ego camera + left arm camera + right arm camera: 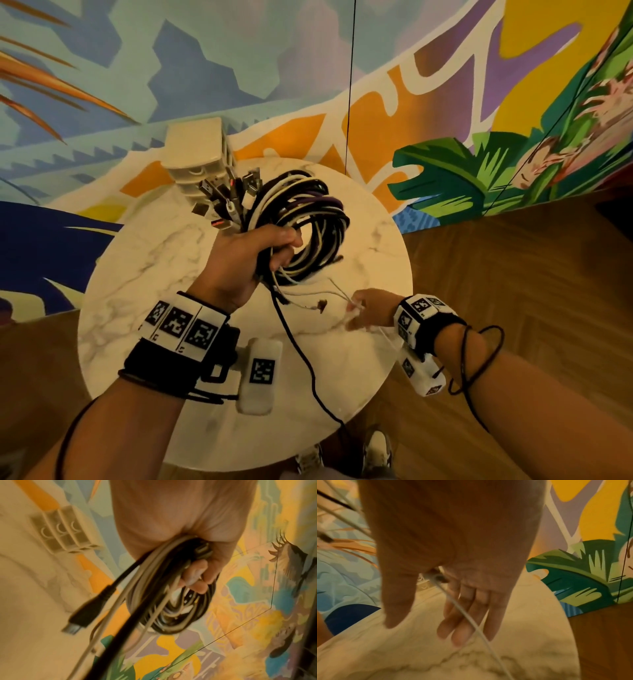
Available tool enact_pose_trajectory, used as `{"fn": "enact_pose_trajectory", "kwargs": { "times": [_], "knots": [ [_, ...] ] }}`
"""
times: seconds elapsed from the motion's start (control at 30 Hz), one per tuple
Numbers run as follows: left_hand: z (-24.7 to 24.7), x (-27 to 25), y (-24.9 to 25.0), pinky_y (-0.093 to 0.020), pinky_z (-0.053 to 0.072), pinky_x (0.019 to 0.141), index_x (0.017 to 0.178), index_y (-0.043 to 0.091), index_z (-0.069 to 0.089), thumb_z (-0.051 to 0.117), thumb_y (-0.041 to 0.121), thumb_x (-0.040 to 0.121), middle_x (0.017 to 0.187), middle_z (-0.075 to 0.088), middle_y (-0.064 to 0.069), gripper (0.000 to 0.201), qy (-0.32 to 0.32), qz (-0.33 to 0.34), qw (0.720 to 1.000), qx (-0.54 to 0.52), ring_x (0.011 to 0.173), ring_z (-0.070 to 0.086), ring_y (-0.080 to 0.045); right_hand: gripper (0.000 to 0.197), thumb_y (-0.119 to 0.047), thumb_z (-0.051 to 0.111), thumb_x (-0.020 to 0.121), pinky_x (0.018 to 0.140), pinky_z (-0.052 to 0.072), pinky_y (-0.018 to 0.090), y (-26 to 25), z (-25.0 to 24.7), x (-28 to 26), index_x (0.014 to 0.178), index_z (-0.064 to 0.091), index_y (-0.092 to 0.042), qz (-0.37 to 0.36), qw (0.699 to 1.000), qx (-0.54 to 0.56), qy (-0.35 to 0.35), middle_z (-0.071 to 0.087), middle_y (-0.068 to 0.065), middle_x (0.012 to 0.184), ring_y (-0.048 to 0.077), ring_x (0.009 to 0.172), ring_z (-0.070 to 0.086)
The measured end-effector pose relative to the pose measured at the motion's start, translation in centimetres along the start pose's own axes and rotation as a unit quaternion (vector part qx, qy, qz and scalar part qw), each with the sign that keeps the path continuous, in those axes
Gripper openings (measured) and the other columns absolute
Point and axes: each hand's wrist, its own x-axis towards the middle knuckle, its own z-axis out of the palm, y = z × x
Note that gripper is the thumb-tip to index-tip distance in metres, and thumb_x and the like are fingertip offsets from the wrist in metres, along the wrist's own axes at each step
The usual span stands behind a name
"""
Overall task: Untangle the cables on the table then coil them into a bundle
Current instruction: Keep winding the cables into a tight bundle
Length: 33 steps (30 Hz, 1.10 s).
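My left hand [246, 263] grips a coiled bundle of black, white and purple cables [308, 219] above the round marble table [137, 308]. Several USB plugs [229, 195] stick out of the coil's far-left side. The left wrist view shows my fingers [193, 577] wrapped round the coil [171, 608], with a black plug [82, 616] dangling free. One black cable [301, 349] hangs from the bundle over the table's front edge. My right hand [366, 308] hovers low over the table. Its fingers [462, 615] are straight, and a thin white cable [471, 618] runs across them from a plug [435, 576] at the thumb's base.
A beige drawer organiser [197, 150] stands at the table's far-left edge, close to the plugs. Loose thin white cable ends [318, 294] trail from the bundle toward my right hand. A painted mural wall rises behind the table, and wooden floor [513, 257] lies to the right. My shoes [376, 448] show below the front edge.
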Motion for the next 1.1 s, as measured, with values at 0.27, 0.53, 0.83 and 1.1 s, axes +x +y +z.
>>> {"fn": "enact_pose_trajectory", "kwargs": {
  "times": [0.27,0.53,0.83,1.1],
  "knots": [
    [-0.3,1.6,0.5,-0.031,0.028,0.056,0.062,0.010,0.066,0.060,0.006,0.071,0.070,0.055,-0.016,0.012,0.144,0.040,0.988,-0.023,0.042,0.035,-0.016,0.033,-0.024,0.055,0.080,0.082,0.050,0.028,-2.9,3.2,-4.1,0.112,0.054,-0.015,-0.082,0.873,0.406,-0.257,0.066,0.009,0.100,0.021,0.089,0.065],
    [-0.5,2.0,1.5,-0.027,0.032,0.054,0.068,0.009,0.066,0.064,0.007,0.070,0.076,0.050,-0.023,0.004,0.145,0.068,0.987,0.005,0.043,0.036,-0.018,0.040,-0.040,0.048,0.096,0.048,0.036,0.024,-0.8,2.5,-3.0,0.069,0.063,-0.014,-0.024,0.976,0.144,-0.164,0.048,-0.005,0.045,0.010,0.039,0.038],
    [0.7,2.4,1.2,-0.033,0.032,0.057,0.061,0.019,0.069,0.062,0.012,0.073,0.073,0.049,-0.037,0.016,0.151,0.071,0.983,0.072,0.046,0.034,-0.022,0.012,-0.005,0.053,0.093,0.057,0.051,0.026,-2.6,-1.8,-4.3,0.093,0.063,-0.012,-0.104,0.957,0.245,-0.114,0.065,0.010,0.082,0.014,0.058,0.058],
    [1.2,3.0,0.4,-0.038,0.035,0.057,0.067,-0.010,0.059,0.067,0.024,0.067,0.065,0.049,-0.038,0.035,0.160,0.087,0.978,0.098,0.043,0.037,-0.022,0.030,-0.034,0.066,0.085,0.089,0.047,0.031,-10.7,-3.0,-5.9,0.112,0.058,-0.022,-0.219,0.924,0.283,0.131,0.057,0.005,0.121,0.014,0.104,0.055]
  ]
}}
